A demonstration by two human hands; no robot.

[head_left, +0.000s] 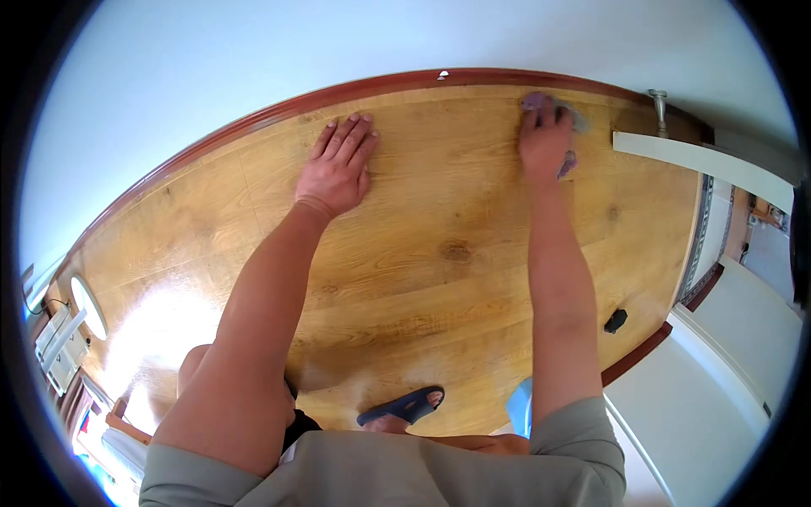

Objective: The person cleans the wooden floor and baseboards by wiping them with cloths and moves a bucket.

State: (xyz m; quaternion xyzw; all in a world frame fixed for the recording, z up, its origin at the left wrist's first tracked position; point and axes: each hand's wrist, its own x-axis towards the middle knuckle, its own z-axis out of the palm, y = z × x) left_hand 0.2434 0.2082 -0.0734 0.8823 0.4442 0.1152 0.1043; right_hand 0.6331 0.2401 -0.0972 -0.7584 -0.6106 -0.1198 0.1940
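My left hand (340,162) lies flat on the wooden floor (405,237), fingers pointing toward the wall, with nothing under it that I can see. Farther right, my right hand (546,145) presses a purple and grey cloth (536,101) onto the boards near the baseboard. Bits of the cloth stick out past the fingertips and beside the wrist. The fingers are bent over it and slightly blurred.
A dark red baseboard (338,91) runs along the white wall, with a small white object (443,75) on it. At right are a metal door stop (659,110), an open door (701,150) and a black object (616,321). A slipper (405,406) is on my foot; something light blue (520,407) stands nearby.
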